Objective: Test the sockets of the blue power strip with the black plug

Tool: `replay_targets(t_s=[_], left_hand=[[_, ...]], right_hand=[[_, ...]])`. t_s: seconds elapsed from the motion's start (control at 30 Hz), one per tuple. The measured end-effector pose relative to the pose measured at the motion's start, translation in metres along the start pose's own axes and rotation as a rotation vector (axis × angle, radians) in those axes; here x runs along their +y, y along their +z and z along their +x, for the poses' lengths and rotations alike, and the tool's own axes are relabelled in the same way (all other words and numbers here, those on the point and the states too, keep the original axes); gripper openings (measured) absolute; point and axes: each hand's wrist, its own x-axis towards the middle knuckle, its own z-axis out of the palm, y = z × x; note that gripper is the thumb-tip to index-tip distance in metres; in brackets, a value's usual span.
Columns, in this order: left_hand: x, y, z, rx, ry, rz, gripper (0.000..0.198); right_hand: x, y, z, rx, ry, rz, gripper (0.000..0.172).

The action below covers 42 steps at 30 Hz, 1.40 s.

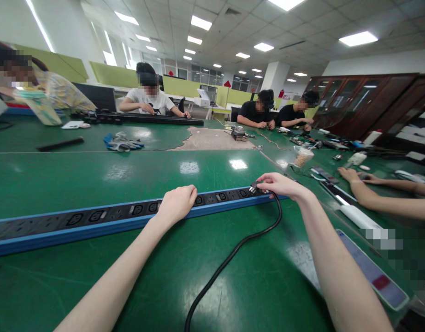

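A long blue-edged power strip [105, 216] with several black sockets lies across the green table [95, 175]. My left hand [178, 203] rests curled on top of the strip near its middle, fingers closed over it. My right hand [280, 184] pinches a black plug [254, 187] at the strip's right end. The plug's black cable [233, 253] loops down toward the table's near edge.
A co-worker's hands [354, 177] and forearms reach in from the right beside white strips [352, 214]. Gloves [121, 142], a black bar [60, 144], a small cup [302, 157] and tools lie further back. Several people sit at the far side.
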Motion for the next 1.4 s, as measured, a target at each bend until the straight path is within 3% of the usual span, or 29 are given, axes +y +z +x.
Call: replay_targets(t_s=[0.2, 0.43, 0.83, 1.1, 1.4], left_hand=[[0.001, -0.001, 0.000, -0.016, -0.015, -0.008, 0.046], [0.002, -0.002, 0.000, -0.026, -0.025, 0.001, 0.047], [0.004, -0.003, -0.001, -0.021, -0.026, -0.001, 0.046], [0.003, -0.002, -0.001, -0.013, -0.015, 0.003, 0.047], [0.002, -0.001, -0.001, -0.003, -0.008, 0.008, 0.047]], right_hand=[[-0.019, -0.009, -0.014, 0.131, -0.061, -0.421, 0.034], [-0.027, -0.005, -0.019, 0.185, 0.063, -0.768, 0.029], [-0.039, 0.013, -0.014, 0.153, 0.069, -0.907, 0.027], [-0.033, 0.010, -0.014, 0.133, -0.013, -0.769, 0.022], [-0.034, 0.009, -0.017, 0.056, -0.002, -0.621, 0.022]])
